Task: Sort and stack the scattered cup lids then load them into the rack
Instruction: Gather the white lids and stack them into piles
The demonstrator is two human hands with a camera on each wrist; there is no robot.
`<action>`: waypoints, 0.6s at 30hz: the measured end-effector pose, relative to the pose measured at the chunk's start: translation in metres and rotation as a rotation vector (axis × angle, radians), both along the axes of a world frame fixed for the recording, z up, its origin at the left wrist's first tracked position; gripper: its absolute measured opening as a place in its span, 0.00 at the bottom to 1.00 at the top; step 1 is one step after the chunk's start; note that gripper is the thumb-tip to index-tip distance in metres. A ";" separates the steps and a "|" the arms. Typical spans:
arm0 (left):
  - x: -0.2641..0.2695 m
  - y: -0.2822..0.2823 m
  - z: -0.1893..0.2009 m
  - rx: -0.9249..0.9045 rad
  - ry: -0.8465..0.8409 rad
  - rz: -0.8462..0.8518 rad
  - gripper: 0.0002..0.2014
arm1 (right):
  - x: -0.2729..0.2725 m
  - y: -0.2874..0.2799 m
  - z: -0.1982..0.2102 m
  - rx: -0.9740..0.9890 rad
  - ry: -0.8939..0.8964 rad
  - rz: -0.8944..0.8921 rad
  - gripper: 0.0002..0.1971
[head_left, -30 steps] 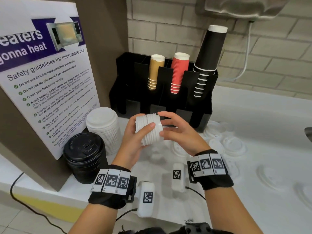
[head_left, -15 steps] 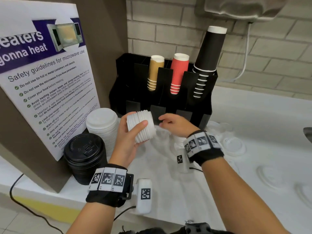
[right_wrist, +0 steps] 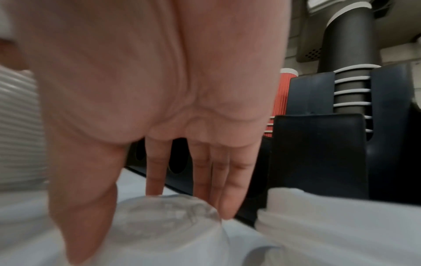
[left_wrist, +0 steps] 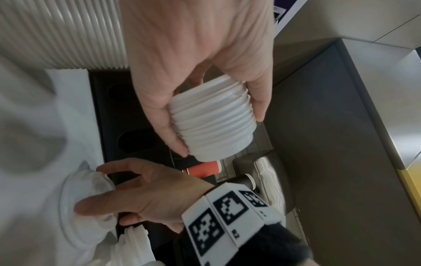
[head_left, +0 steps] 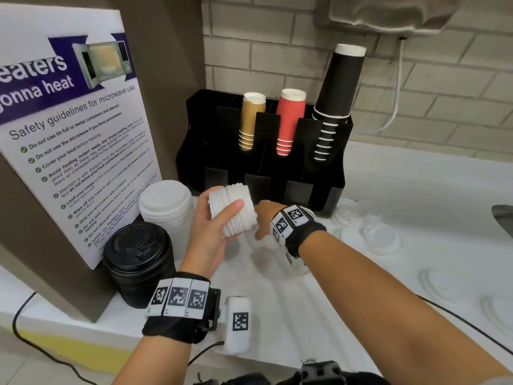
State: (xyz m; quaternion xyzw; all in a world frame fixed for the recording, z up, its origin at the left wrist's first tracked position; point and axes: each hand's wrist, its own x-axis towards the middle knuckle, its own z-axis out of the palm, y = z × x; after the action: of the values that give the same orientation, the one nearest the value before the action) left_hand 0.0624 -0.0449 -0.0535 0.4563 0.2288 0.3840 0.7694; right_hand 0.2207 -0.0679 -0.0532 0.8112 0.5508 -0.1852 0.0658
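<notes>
A stack of small white lids is being held on its side by the left hand, thumb across the front and fingers curled round the back, above the white tabletop near the centre of the head view. The right hand is being lowered at 3 o'clock of that stack, its fingers extended and spread narrowly over a clear domed lid lying on the tabletop; whether contact is being made cannot be told. The black rack is standing at 12 o'clock of the hands, carrying tan cups, red cups and black cups. A taller stack of white lids and a stack of black lids are standing at 9 o'clock. Loose clear lids are lying scattered at 3 o'clock.
</notes>
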 end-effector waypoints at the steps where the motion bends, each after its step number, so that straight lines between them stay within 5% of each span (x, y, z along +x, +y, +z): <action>1: 0.000 0.000 0.001 -0.004 -0.009 -0.001 0.29 | 0.001 -0.004 0.002 0.076 0.049 -0.022 0.27; 10: 0.000 0.001 0.006 0.011 -0.050 -0.011 0.26 | 0.000 -0.076 0.024 0.773 0.988 -0.522 0.18; 18: 0.004 -0.002 -0.001 0.019 0.001 -0.151 0.22 | -0.020 -0.077 0.003 0.803 1.185 -0.596 0.18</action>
State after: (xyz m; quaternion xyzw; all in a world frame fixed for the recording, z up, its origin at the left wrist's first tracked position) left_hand 0.0666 -0.0473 -0.0542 0.4795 0.1904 0.3267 0.7919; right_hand 0.2003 -0.1444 -0.0505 0.6524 0.2774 -0.3840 -0.5916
